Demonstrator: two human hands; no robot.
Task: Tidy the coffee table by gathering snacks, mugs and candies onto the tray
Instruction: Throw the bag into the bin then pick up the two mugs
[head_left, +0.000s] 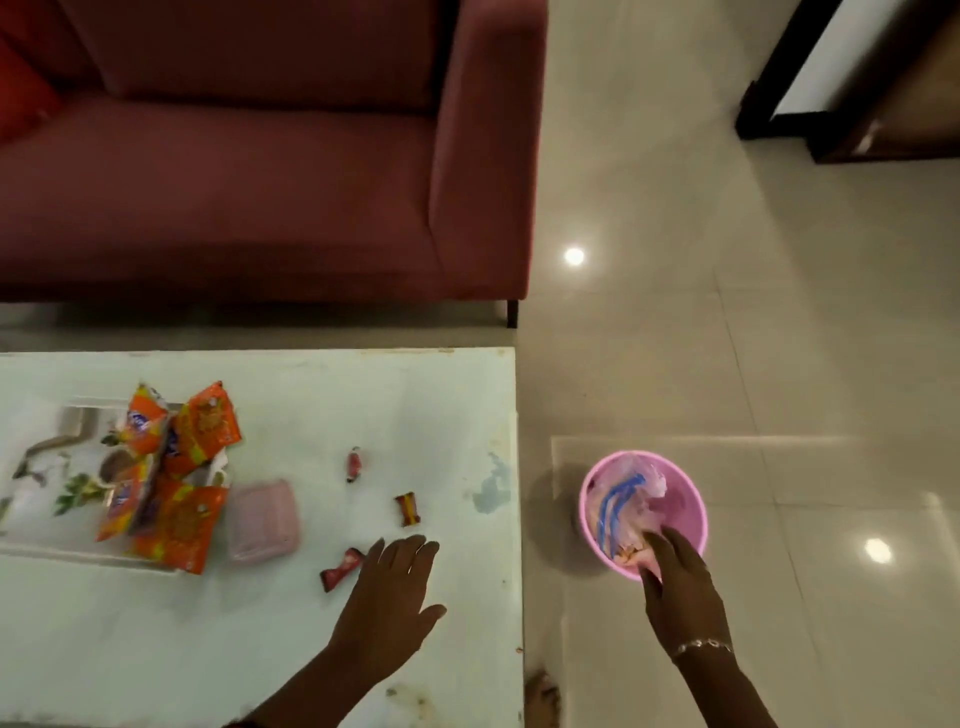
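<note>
Reaching with both hands, one over the table and one into the bin.

In the head view, your left hand lies flat and open on the white table, fingers spread, holding nothing; its fingertips are just beside a red candy. Two more candies lie apart, farther up the table. The tray is at the left, with orange snack packets piled on it, some hanging over its edge. A pink box sits just beside the tray. Your right hand dips into the pink bin on the floor, fingers pointing down among plastic wrappers; whether it grips something, I cannot tell. A sofa stands behind the table.
</note>
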